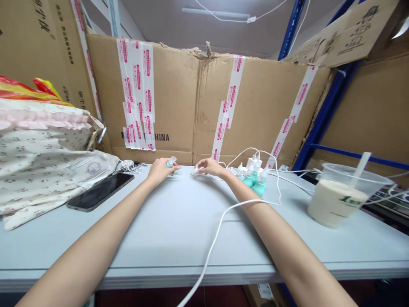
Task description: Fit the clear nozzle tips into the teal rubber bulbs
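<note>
Near the back of the table, my left hand (159,171) is closed around a small teal bottle (169,163) with a clear top, which leans to the right. My fingers cover part of it, and some clear plastic shows beside its lower end. To its right, my right hand (208,166) has its fingers bent to a pinch on a small clear piece (194,172), too small to name exactly. A gap separates the two hands. Beyond my right wrist stands a cluster of several teal bottles (259,187) with clear pointed tops, partly hidden by the forearm.
A white cable (220,228) crosses my right forearm and the table's front edge. A white charger (254,163) stands behind the bottles. A phone (101,192) and floral cloth (47,157) lie left; a drink cup (338,200) stands right. Taped cardboard (179,94) walls the back.
</note>
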Available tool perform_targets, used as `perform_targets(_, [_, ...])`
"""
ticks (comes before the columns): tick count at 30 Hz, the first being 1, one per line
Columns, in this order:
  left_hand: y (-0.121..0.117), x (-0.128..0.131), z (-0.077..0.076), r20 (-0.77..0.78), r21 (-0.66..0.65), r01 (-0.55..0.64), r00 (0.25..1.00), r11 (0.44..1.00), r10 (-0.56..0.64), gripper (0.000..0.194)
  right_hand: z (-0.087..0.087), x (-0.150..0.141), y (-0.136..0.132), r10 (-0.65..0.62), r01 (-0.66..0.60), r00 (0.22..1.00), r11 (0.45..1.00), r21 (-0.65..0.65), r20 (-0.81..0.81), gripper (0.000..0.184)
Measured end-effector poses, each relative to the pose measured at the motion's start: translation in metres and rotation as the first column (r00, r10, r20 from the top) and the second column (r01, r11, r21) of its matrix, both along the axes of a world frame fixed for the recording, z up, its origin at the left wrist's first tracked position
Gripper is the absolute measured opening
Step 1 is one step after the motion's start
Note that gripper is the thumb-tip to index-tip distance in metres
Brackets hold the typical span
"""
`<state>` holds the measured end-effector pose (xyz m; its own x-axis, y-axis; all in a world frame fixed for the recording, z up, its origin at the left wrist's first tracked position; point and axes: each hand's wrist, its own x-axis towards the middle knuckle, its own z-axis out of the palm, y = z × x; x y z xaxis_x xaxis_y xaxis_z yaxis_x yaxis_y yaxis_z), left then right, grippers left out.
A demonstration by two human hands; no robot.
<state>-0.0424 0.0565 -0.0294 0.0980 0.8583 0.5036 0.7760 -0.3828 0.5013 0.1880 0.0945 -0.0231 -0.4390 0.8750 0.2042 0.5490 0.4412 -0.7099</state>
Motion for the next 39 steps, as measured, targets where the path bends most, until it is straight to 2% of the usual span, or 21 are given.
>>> perform_targets(3, [0.001, -0.002, 0.0, 0.018, 0.0, -0.022, 1.0, 1.0, 0.022, 0.032, -0.008, 0.006, 0.004, -0.131, 0.107, 0.976, 0.984, 0.142, 0.172, 0.021])
perform_targets(6, [-0.002, -0.001, 0.001, -0.01, 0.017, -0.086, 0.996, 0.996, 0.086, 0.035, -0.008, -0.001, -0.001, -0.204, 0.14, 0.928, 0.966, 0.217, 0.311, 0.019])
perform_targets(12, [-0.004, -0.002, 0.003, -0.038, 0.009, -0.111, 0.993, 0.994, 0.112, 0.039, -0.011, -0.017, -0.011, -0.301, 0.169, 0.851, 0.933, 0.318, 0.43, 0.024])
perform_targets(20, [-0.003, -0.002, 0.002, -0.048, -0.02, -0.057, 0.997, 0.998, 0.056, 0.039, -0.015, -0.014, -0.008, -0.308, 0.17, 0.846, 0.929, 0.328, 0.434, 0.022])
perform_targets(28, [-0.003, -0.002, 0.002, -0.067, -0.019, -0.055, 0.996, 0.998, 0.054, 0.038, -0.014, -0.019, -0.01, -0.346, 0.188, 0.821, 0.915, 0.357, 0.454, 0.019])
perform_targets(39, [-0.003, -0.003, 0.001, -0.076, -0.023, -0.05, 0.996, 0.998, 0.048, 0.037, -0.017, -0.019, -0.011, -0.35, 0.217, 0.86, 0.909, 0.354, 0.372, 0.012])
